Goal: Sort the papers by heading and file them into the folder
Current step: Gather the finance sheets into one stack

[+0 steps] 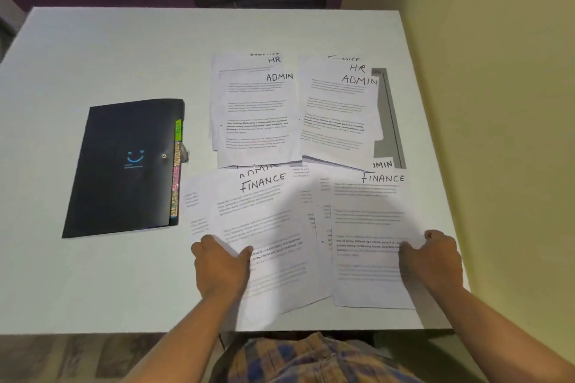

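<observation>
Head view: a white rectangular table seen from above, with a person's two bare arms reaching in from the near edge.
Folder: a black plastic expanding folder lies closed on the left of the table, well apart from both hands; coloured index tabs stick out along its right edge, a green one on top — their lettering is too small to read.
Far papers: two overlapping stacks of white printed sheets, the left stack and the right stack, each topped "ADMIN" with "HR" above it and a cut-off "FINANCE" heading peeking out behind.
Near papers: a sheet headed "FINANCE" lies tilted over a partly covered "ADMIN" sheet; a second "FINANCE" sheet lies to its right, with only "MIN" of a heading showing above it.
Left hand: the left hand pinches the lower left edge of the tilted sheet, thumb on top.
Right hand: the right hand grips the right edge of the second sheet; its fingertips are hidden.
Body text: blurred, unreadable.
Grey object: a grey flat piece shows under the right stack — mostly covered.
</observation>
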`<state>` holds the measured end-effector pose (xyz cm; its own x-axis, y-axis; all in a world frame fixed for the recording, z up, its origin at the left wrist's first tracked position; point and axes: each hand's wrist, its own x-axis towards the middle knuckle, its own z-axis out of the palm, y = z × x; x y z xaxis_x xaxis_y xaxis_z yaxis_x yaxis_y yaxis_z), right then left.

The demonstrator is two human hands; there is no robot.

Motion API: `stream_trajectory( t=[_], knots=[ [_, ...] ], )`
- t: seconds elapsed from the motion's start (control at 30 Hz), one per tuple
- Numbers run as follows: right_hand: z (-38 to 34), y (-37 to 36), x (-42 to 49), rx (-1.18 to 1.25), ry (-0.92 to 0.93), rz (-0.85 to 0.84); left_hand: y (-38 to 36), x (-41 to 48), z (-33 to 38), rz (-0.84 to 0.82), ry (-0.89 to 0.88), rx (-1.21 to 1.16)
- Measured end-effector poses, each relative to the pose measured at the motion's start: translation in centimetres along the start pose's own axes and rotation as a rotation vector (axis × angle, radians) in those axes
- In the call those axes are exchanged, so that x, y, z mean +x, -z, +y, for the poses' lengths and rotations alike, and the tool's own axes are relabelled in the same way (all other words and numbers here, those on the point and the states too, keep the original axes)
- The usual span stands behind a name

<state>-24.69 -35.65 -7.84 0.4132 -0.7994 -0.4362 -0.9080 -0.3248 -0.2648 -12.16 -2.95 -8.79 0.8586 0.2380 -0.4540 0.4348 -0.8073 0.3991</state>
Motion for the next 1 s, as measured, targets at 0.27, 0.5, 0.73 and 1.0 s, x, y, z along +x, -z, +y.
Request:
stream_trajectory(
  t=[0.27,0.5,0.73,1.0],
  knots=[
    [1.2,0.3,1.1,0.012,0.01,-0.081,0.0,-0.4,0.1,0.035,0.168,-0.307],
    [2.7,0.7,0.6,0.135,0.089,-0.037,2.0,-1.3,-0.6,-0.222,0.067,-0.429],
    [3.9,2.8,-1.9,0.396,0.147,0.03,3.8,-2.1,-1.1,-0.18,-0.054,-0.498],
    [1.2,4.4,-5.9,0.834,0.111,-0.023,5.6,-0.8,-0.4,-0.218,-0.109,-0.584]
  ],
)
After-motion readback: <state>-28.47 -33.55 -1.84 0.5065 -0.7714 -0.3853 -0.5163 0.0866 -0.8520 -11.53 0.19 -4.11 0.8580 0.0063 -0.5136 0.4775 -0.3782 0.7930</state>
